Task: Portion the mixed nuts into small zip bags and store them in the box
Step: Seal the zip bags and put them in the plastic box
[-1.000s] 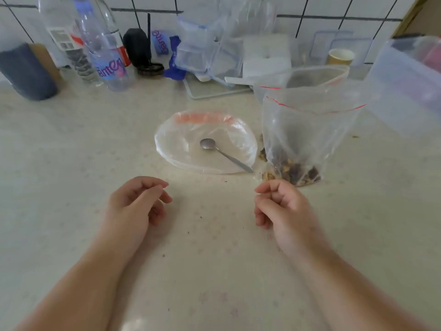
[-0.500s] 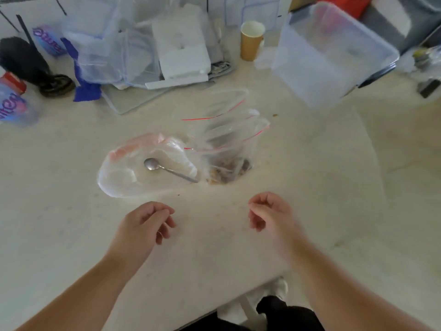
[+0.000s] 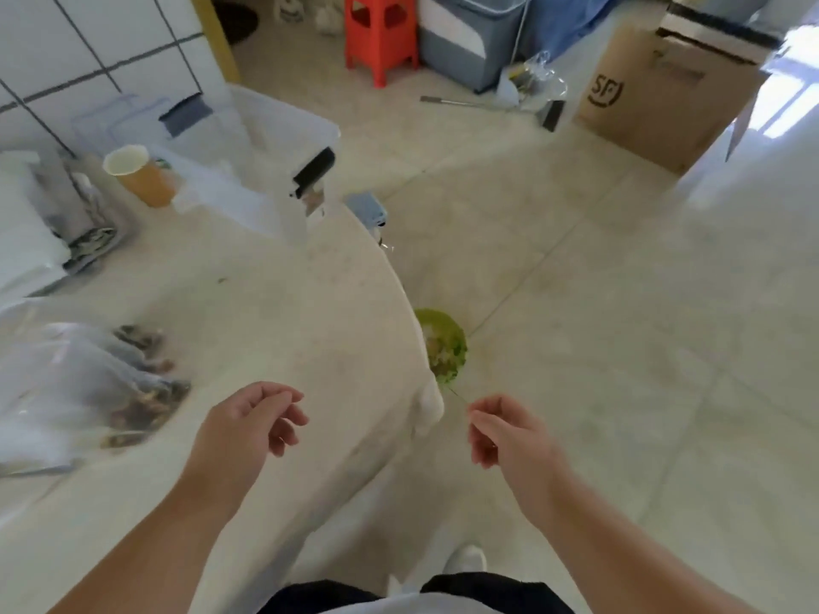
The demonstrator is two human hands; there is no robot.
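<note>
The head view looks down across the right end of a pale stone countertop [image 3: 266,303] and the tiled floor beyond its edge. The left hand [image 3: 248,425] hangs above the counter's near edge, fingers loosely curled, holding nothing. The right hand [image 3: 505,436] is out past the counter's right edge, over the floor, its fingers also loosely curled and holding nothing.

At the counter's left edge stand blurred clear plastic zip bags [image 3: 75,392] with dark mixed nuts [image 3: 146,401] lying in their bottoms. Toward the far right corner sits a large clear plastic storage box [image 3: 266,139] with a black latch, open at the top, against the tiled wall. Just left of the box stands a tan paper cup [image 3: 137,175].

On the floor are a green round bowl [image 3: 443,347] close under the counter's edge, a red plastic stool [image 3: 381,33] and a brown cardboard carton [image 3: 660,95].
</note>
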